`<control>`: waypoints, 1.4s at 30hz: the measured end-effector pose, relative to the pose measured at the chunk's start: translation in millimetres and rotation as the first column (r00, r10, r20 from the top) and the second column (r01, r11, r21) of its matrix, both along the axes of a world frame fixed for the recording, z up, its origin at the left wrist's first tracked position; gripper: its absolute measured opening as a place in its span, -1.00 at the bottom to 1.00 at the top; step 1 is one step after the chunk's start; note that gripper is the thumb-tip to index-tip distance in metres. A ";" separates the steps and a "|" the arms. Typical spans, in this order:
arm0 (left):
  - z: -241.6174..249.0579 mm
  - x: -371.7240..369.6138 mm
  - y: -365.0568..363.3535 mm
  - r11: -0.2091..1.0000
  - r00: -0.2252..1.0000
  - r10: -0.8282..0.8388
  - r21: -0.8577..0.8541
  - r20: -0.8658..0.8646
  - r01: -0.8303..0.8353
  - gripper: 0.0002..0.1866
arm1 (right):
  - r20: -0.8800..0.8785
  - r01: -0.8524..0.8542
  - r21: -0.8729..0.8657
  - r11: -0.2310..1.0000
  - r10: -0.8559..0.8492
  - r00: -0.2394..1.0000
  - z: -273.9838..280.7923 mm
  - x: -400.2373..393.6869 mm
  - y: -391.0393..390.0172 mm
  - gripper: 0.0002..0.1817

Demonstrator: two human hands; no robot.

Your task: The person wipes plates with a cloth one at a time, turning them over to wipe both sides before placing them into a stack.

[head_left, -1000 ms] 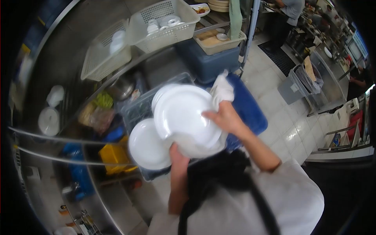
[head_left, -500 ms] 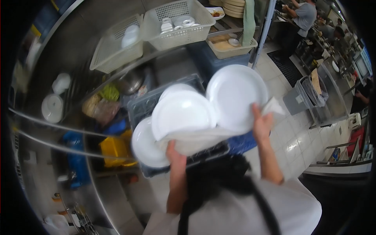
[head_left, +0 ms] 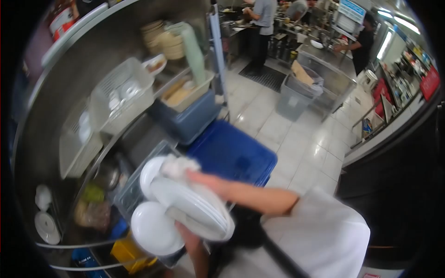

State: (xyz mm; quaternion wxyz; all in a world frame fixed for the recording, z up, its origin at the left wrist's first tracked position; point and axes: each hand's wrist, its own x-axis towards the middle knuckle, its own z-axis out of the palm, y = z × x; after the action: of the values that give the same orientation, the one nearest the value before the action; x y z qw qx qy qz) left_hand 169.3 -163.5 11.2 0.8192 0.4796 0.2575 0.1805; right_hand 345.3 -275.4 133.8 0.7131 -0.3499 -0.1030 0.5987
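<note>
A stack of white plates (head_left: 185, 197) is tilted on edge in front of me, over the grey crate (head_left: 124, 197). My left hand (head_left: 186, 235) grips the stack from below, its fingers partly hidden by the plates. At the stack's upper edge, my right hand (head_left: 207, 181) is blurred and closed on a bunched white cloth (head_left: 180, 167). Another white plate (head_left: 156, 228) lies in the crate, left of the stack. Part of one more white plate (head_left: 149, 176) shows behind the cloth.
A blue lidded bin (head_left: 232, 150) stands right of the crate. White baskets (head_left: 121, 90) holding dishes sit on the shelf, with a green cloth (head_left: 192, 53) hanging beside them. A grey trash bin (head_left: 296, 97) stands on the tiles; people work farther back.
The plates that were apart are now together in a tilted stack. My right hand has come over to its upper edge with the cloth bunched up. My view has turned right.
</note>
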 end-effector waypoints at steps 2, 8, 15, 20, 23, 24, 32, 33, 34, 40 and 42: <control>23.9 -10.5 -8.6 0.823 0.988 0.044 0.565 -0.151 0.050 -0.36 | -0.009 -0.021 -0.101 0.995 0.020 1.000 -20.4 -21.8 12.6 -0.34; -14.6 -29.8 59.7 0.757 0.999 0.041 0.654 -0.025 -0.015 -0.32 | -0.100 -0.034 -0.042 0.999 0.029 0.995 20.4 -18.4 -63.2 -0.38; 3.7 -17.6 9.3 0.960 0.956 0.279 -0.018 0.091 -0.279 -0.54 | 0.996 -0.133 -0.091 0.987 0.089 -0.017 -39.8 -62.4 45.9 -0.40; 31.4 -19.0 3.1 0.907 0.976 0.213 -0.381 0.052 -0.178 -0.54 | 0.977 0.183 -0.049 0.982 0.085 -0.193 -70.9 -39.5 39.7 -0.61; 5.1 -39.2 12.0 0.984 0.990 0.125 0.134 -0.065 -0.116 -0.44 | 0.930 0.428 -0.178 0.886 0.294 -0.223 -76.8 -24.8 14.6 -0.48; 18.4 -30.2 7.2 0.882 0.974 0.222 -0.437 0.052 -0.178 -0.46 | 0.928 0.400 -0.177 0.899 0.288 -0.236 -79.2 -24.5 12.1 -0.48; 5.6 -18.3 1.4 0.816 0.949 0.313 -0.502 -0.031 -0.285 -0.50 | 0.979 0.102 -0.158 0.982 0.169 -0.111 -78.5 -95.5 5.0 -0.36; 2.8 -22.1 2.8 0.821 0.949 0.315 -0.494 -0.026 -0.286 -0.50 | 0.959 0.089 0.072 0.993 -0.044 -0.280 -95.9 -92.9 -9.7 -0.37; 0.5 -23.3 -1.4 0.814 0.939 0.345 -0.498 0.001 -0.298 -0.51 | 0.954 0.206 0.037 0.978 0.027 -0.298 -104.0 -83.7 -21.0 -0.40; -15.0 -31.6 -23.6 0.843 0.933 0.349 -0.407 -0.082 -0.351 -0.51 | 0.855 0.167 -0.453 0.876 0.480 -0.196 -90.7 -29.9 30.9 -0.56; 3.7 -24.3 -23.1 0.812 0.937 0.343 -0.479 -0.071 -0.334 -0.50 | 0.856 0.070 -0.500 0.863 0.505 -0.107 -73.3 -61.1 39.4 -0.56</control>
State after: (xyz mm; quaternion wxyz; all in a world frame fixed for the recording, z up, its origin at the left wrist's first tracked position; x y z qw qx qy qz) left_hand 145.0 -186.6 14.9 0.8697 0.2044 0.3680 0.2576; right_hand 284.2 -236.0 60.5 0.2088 -0.7807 -0.5232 0.2707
